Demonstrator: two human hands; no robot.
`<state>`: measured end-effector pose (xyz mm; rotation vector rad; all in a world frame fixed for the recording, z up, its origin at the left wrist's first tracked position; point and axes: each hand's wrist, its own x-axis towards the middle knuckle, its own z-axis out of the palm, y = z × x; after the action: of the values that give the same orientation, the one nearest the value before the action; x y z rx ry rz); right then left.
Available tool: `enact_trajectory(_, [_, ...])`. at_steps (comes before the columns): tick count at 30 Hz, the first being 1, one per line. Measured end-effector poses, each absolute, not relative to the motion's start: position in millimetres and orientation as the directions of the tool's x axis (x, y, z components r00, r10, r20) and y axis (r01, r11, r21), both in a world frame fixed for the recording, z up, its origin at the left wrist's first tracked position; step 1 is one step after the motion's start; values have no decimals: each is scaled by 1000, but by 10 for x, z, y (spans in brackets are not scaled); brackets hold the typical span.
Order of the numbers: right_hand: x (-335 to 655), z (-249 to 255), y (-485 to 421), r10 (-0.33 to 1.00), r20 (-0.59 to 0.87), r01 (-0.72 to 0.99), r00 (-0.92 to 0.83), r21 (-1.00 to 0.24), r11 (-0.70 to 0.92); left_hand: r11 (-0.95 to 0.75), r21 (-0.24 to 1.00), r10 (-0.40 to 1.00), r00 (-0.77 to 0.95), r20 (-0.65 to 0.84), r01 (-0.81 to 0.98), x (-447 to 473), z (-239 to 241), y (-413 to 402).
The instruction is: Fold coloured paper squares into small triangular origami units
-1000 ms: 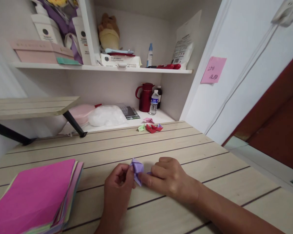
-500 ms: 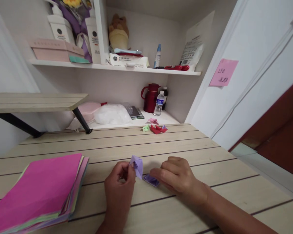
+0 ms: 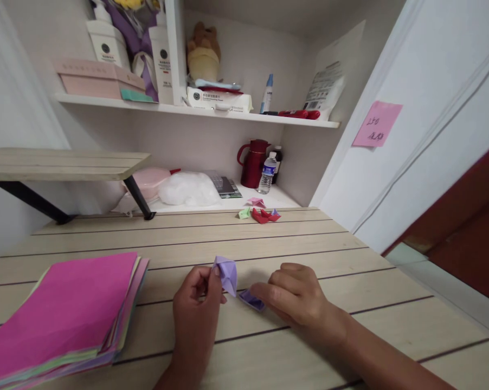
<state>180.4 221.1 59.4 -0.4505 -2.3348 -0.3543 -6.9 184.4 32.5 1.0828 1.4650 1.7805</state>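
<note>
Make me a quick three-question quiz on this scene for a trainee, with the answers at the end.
1. Which hand pinches the raised purple paper?
2. True or false: the paper stack shows green as its large top face.
3. Fill in: the clear bottle with a blue label stands beside a jug coloured ____.

Key:
1. The left hand.
2. False; it is bright pink on top.
3. Red.

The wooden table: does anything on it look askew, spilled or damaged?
No spill or damage shows. Only the stack of coloured paper looks untidy: lower sheets stick out unevenly from under the pink top sheet along the right edge. The purple folded paper in the left hand shows no visible tear.
</note>
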Motion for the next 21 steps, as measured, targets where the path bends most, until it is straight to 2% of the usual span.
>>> enact_trajectory(5, [1811,623,2192,211,706,418,-676,131,899,-202,979,853,-492,172,-8,-49,434,1793])
enact_trajectory(21, [1784,669,2140,183,707,393,-683,146,908,-214,976,855,-478,201,28,-59,414,1784])
